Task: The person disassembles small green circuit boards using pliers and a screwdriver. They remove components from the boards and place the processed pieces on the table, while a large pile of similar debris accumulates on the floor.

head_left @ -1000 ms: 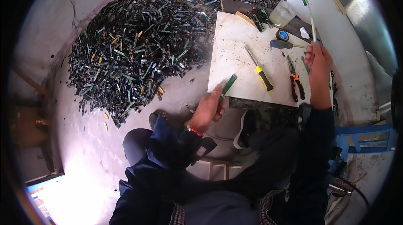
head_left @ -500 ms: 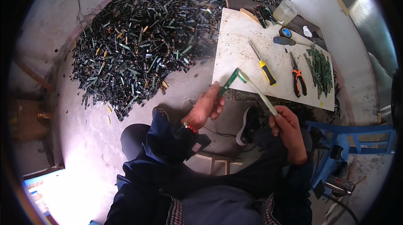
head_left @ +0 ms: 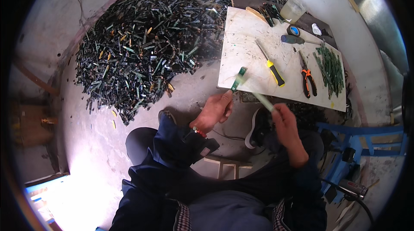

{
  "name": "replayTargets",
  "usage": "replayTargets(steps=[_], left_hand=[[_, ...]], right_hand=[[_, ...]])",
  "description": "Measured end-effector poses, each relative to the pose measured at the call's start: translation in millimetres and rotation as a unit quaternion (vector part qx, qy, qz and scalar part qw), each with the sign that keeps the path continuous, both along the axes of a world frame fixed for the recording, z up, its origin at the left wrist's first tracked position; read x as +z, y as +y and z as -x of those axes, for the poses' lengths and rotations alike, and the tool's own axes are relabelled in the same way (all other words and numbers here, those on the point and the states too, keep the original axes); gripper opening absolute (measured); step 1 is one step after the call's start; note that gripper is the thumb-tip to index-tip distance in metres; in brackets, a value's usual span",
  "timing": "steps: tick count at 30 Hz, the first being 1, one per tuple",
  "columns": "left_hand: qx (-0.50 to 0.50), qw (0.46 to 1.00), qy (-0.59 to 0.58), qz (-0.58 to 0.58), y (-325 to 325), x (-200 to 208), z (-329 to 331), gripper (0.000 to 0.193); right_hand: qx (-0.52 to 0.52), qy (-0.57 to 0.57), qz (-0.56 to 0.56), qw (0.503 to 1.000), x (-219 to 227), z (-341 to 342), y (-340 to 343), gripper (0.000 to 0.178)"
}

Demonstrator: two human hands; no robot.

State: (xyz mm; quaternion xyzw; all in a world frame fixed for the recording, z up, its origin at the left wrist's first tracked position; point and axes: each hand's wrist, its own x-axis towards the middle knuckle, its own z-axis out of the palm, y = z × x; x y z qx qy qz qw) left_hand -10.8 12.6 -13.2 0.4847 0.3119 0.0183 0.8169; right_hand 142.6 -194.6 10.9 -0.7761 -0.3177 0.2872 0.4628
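My left hand (head_left: pixel 217 109), a beaded bracelet at its wrist, grips the lower end of a narrow green circuit board strip (head_left: pixel 236 84). The strip points up over the near left edge of a white board (head_left: pixel 241 28). My right hand (head_left: pixel 286 123) is closed round the handle of a pale green toothbrush (head_left: pixel 263 100). Motion blurs the brush, and its head is smeared near the strip, so I cannot tell whether they touch. On the board lie a yellow-and-black-handled tool with a long blade (head_left: pixel 275 73) and orange-and-black long-nose pliers (head_left: pixel 307 82).
Green strips (head_left: pixel 331 71) are piled at the board's right. Behind them are a blue-handled screwdriver (head_left: pixel 292 39), a tape roll (head_left: pixel 293 31) and a cloudy plastic container (head_left: pixel 293 10). A large heap of strips (head_left: pixel 142 50) covers the floor at far left. A blue frame (head_left: pixel 362 138) stands right.
My right hand has moved a little left and up with the toothbrush, which is now blurred. My left hand and the strip have shifted slightly right.
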Motion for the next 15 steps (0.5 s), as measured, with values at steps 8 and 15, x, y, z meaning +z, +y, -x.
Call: replayTargets(steps=[8,15], left_hand=[[-0.004,1.0,-0.011,-0.011,2,4,-3,0.047],[0.007,1.0,0.001,0.013,7,3,-3,0.046]], right_hand=[[0.039,0.085,-0.014,0.996,-5,8,-2,0.015],[0.065,0.055,-0.014,0.996,-7,7,-4,0.013]])
